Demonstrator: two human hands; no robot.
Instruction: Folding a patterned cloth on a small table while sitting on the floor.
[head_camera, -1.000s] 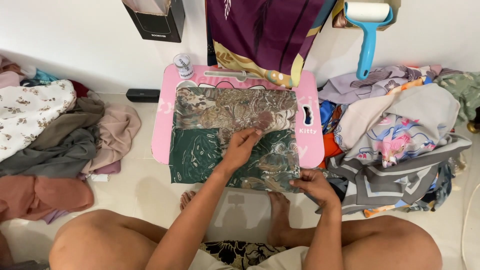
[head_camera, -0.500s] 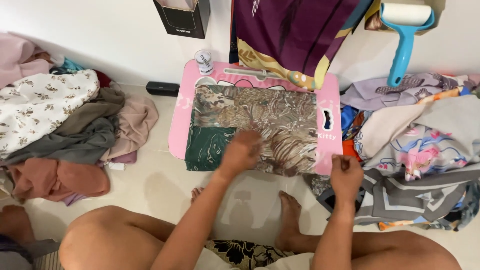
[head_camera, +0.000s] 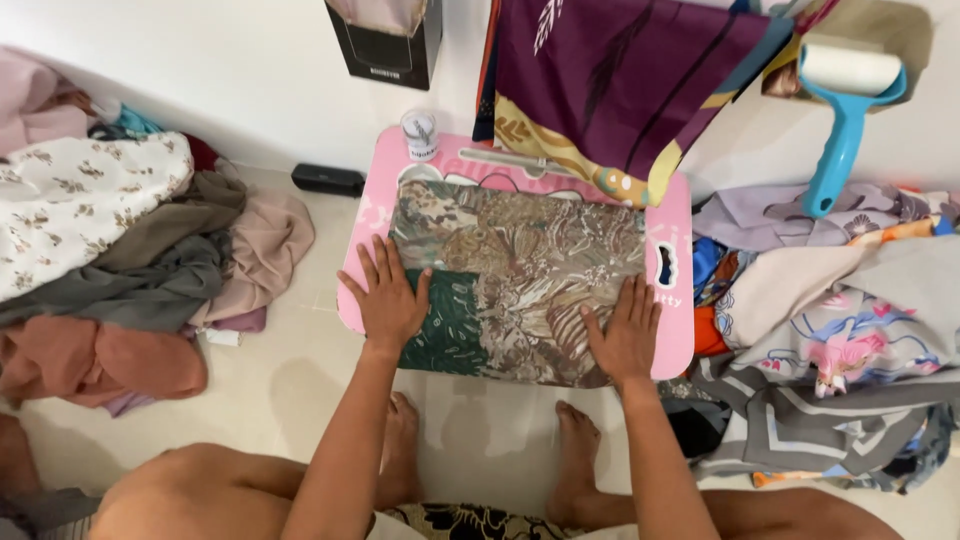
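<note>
Scarf, folded into a flat square with green and brown patterns, lies on a small pink table on the floor. Far off to the left of the hands sits a heap of clothes in white, grey, pink and brown. A little black box lies by the wall, up and left of the left hand.

The left hand is pressed flat on the left edge of the scarf, fingers spread wide apart, half on the cloth and half on the pink table. It holds nothing; it only pushes down. Just above it stands a small clear jar.

The right hand is also flat and open, lying on the lower right corner of the scarf. Above it hangs a purple cloth, and a blue lint roller hangs further right. Another pile of bright cloth lies right of that hand.

The scarf looks thin and slippery. If a hand slides too fast, the folds could bunch up or slip off the near edge of the table.
</note>
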